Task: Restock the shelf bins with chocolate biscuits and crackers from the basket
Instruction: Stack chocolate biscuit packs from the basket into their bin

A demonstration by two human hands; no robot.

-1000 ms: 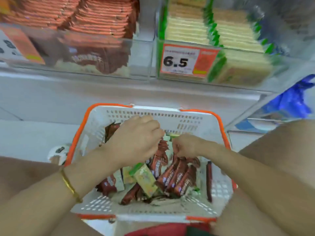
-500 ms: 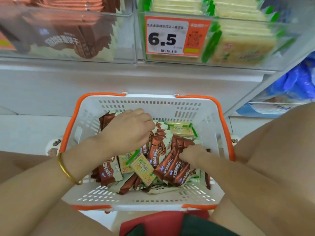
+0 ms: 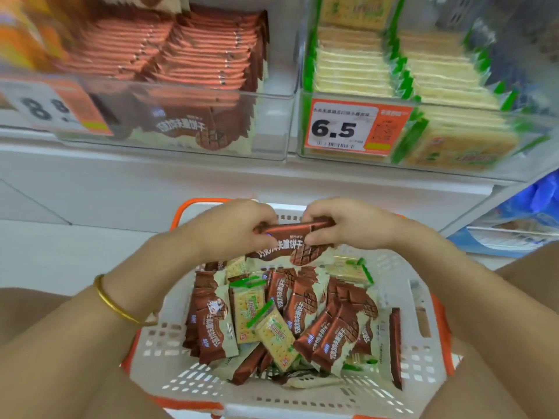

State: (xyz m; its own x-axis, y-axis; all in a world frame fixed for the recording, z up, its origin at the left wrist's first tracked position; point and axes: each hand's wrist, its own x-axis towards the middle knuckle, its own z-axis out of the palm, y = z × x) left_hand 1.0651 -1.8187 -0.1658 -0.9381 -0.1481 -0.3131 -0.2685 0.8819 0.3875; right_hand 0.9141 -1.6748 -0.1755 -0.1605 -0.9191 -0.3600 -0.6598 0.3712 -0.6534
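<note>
Two price tags and printed wrappers

The orange-and-white price tag (image 3: pixel 357 127) on the clear cracker bin (image 3: pixel 453 166), above the right hand (image 3: pixel 348 225), reads "6.5"; its small print is too fine to read. A blurred tag (image 3: pixel 51 107) up and left of the left hand (image 3: pixel 233 228) seems to read "8.8". The chocolate biscuit packet (image 3: pixel 290 241) between both hands bears white Chinese characters ending "饼干", as does the front packet (image 3: pixel 184 125) in the chocolate bin (image 3: pixel 272 131) above the left hand.
</note>
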